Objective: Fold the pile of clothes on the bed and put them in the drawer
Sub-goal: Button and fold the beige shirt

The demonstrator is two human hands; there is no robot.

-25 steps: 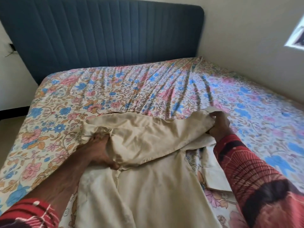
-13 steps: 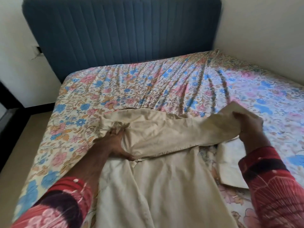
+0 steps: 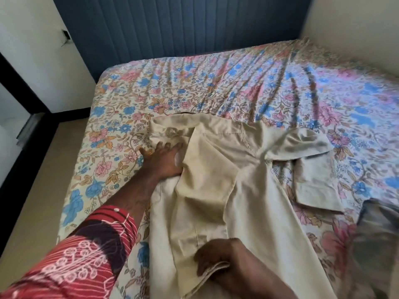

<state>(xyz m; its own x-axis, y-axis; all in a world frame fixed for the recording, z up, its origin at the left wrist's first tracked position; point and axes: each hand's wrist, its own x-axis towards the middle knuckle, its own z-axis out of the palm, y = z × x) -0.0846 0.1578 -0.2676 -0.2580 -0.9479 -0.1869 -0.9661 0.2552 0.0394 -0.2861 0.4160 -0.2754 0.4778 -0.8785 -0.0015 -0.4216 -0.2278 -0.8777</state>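
Cream shirt (image 3: 216, 180) lies spread on the floral bedsheet (image 3: 216, 87). Nearest, the right hand (image 3: 218, 262) has left the sleeve and now pinches the lower front edge, ready to fold lengthwise. Farther off, the left hand (image 3: 164, 158) still presses flat by the collar. The freed sleeve (image 3: 302, 145) lies limp, smooth, lightly creased, before the ribbed blue headboard (image 3: 183, 24).

A cream shirt (image 3: 226, 169) lies spread on the floral bed (image 3: 237, 83). The left hand (image 3: 164, 158) presses flat on its upper part near the collar, while the right hand (image 3: 218, 262) pinches a lower fabric edge.
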